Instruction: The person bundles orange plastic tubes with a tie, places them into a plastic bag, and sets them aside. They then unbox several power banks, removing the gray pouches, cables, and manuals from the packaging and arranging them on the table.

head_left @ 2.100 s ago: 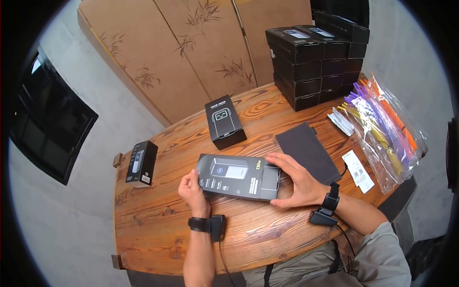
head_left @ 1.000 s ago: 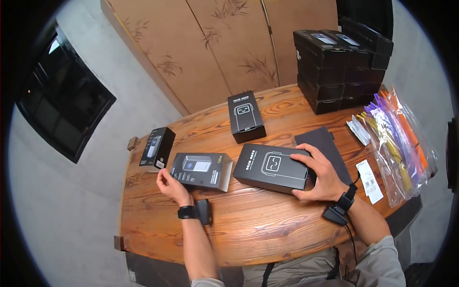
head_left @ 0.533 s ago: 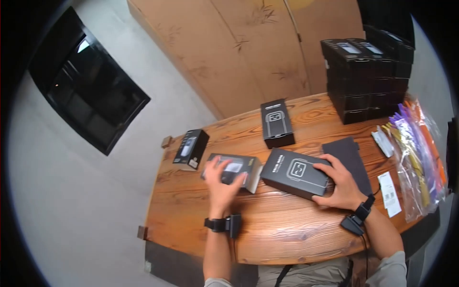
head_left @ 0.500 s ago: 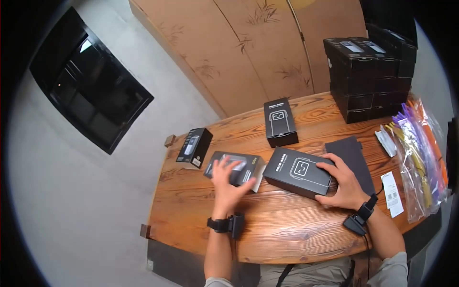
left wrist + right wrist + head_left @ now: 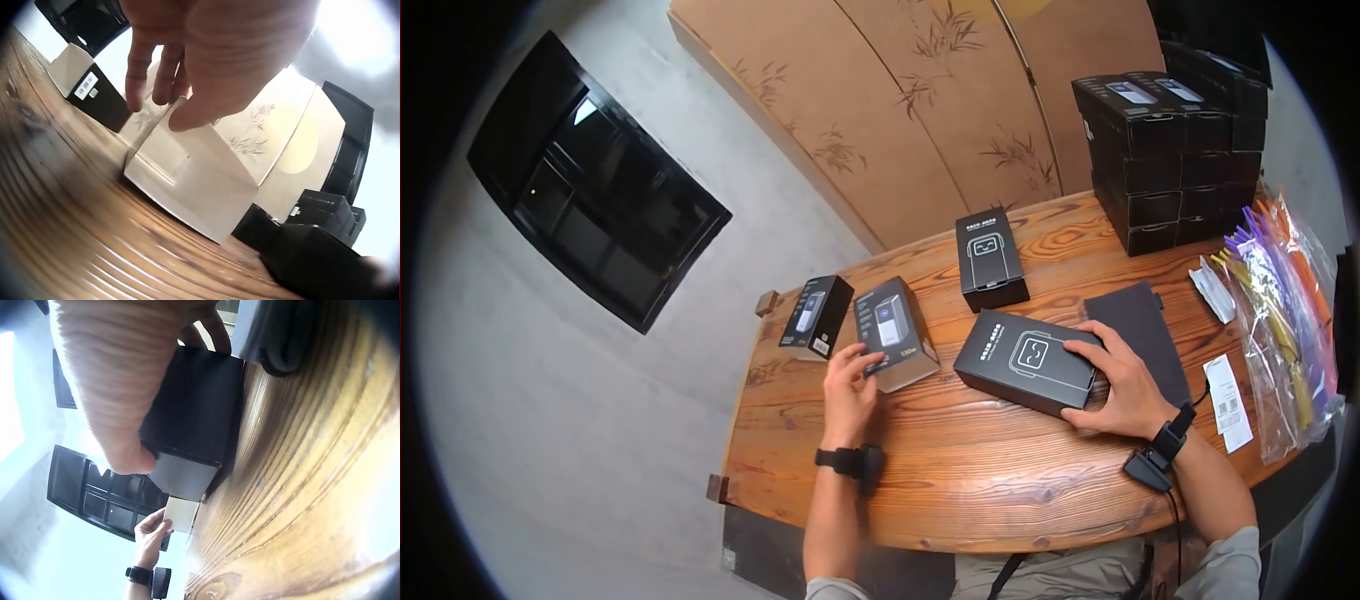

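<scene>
In the head view my right hand [image 5: 1125, 385] grips the right end of a black box [image 5: 1025, 360] with a smiling-face line drawing, thumb on the near side and fingers over the far edge. Its thumb presses near a corner in the right wrist view. My left hand [image 5: 850, 395] pinches the near left corner of a grey printed box sleeve [image 5: 892, 330], which lies angled on the table. The left wrist view shows the open end of the sleeve [image 5: 194, 181], pale inside, with the thumb at its upper edge and the fingers beyond.
Another printed box [image 5: 815, 315] stands left of the sleeve, and a second face-drawn black box [image 5: 990, 258] lies behind. A dark pouch [image 5: 1140, 335], paper slips [image 5: 1228, 405] and a bag of coloured strips [image 5: 1280, 330] lie right. Stacked black boxes [image 5: 1165, 165] stand behind.
The black box has come out of the sleeve, held by my right hand. My left hand has since turned the sleeve so that its open end faces me. The head view has shifted left.
</scene>
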{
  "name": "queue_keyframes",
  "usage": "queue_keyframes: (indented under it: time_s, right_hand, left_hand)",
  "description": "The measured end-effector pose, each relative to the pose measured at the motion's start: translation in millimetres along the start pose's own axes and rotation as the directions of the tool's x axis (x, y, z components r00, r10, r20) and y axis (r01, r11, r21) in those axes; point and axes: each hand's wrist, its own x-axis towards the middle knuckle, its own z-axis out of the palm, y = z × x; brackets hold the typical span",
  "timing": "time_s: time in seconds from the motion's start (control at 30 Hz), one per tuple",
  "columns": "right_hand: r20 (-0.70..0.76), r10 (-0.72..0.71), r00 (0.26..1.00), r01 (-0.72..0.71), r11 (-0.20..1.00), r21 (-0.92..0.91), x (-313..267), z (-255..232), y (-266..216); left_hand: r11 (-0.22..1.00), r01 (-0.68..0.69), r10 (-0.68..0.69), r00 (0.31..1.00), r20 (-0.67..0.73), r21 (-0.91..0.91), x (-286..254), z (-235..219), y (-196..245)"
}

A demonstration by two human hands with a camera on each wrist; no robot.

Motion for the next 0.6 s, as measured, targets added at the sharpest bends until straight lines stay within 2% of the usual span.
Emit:
queue_keyframes:
  time_s: [0.07,0.1,0.2,0.23,0.33,0.37,0.47,0.6]
  right_hand:
    - [-0.001,-0.001,1.0,0.001,1.0,-0.002,-0.3,0.4,0.5]
    - [-0.002,-0.002,1.0,0.002,1.0,-0.005,-0.6,0.7,0.8]
    - [0.002,0.006,1.0,-0.006,1.0,-0.005,-0.1,0.0,-0.8]
    - [0.003,0.002,1.0,-0.002,1.0,-0.009,0.4,-0.2,-0.8]
    - [0.004,0.001,1.0,-0.001,1.0,-0.021,0.8,0.1,-0.1]
    - [0.005,0.001,1.0,-0.001,1.0,-0.026,0.9,0.2,0.0]
    - [0.006,0.007,1.0,-0.007,1.0,-0.024,2.2,0.1,-0.6]
    - [0.013,0.021,1.0,-0.021,1.0,-0.015,4.2,0.2,-1.2]
  left_hand:
    - [0.998,0.059,-0.057,0.997,-0.049,0.028,5.6,-4.2,-23.2]
    - [0.996,-0.024,0.034,0.993,-0.114,0.088,8.5,-5.7,-32.8]
    - [0.989,0.078,-0.054,0.983,-0.173,0.13,11.9,-7.5,-58.0]
    - [0.989,0.052,-0.018,0.97,-0.243,0.135,14.2,-5.2,-65.0]
    - [0.985,0.112,-0.064,0.941,-0.333,0.129,18.8,-2.1,-85.4]
    - [0.983,0.087,-0.025,0.934,-0.357,0.159,22.0,-2.1,-90.9]
    - [0.979,0.14,-0.065,0.903,-0.424,0.148,30.1,-0.9,-104.3]
    - [0.953,0.195,-0.082,0.903,-0.423,0.232,34.2,-0.4,-118.5]
